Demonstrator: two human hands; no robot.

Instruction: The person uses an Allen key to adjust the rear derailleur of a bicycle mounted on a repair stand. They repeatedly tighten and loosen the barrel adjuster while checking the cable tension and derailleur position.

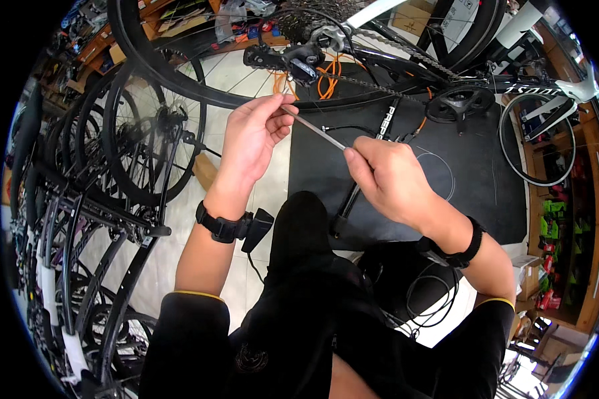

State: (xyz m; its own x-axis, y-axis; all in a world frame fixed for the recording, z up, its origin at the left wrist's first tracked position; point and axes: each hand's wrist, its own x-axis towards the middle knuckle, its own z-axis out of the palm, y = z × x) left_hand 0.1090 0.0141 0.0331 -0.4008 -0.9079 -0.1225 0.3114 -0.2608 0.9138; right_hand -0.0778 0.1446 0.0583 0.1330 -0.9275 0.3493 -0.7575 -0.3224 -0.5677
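Observation:
My left hand pinches one end of a thin grey cable housing between thumb and fingers. My right hand grips the other end, lower and to the right. The piece spans straight between both hands. Just above them hangs a bicycle's rear derailleur with its cassette and chain, on a black rear wheel. The crank and chainring sit to the right. Orange cable loops behind the derailleur.
A black mat lies on the white tiled floor under the bike. A row of bicycles with black wheels stands at my left. Shelves with coloured goods line the right. Thin loose wires lie on the mat.

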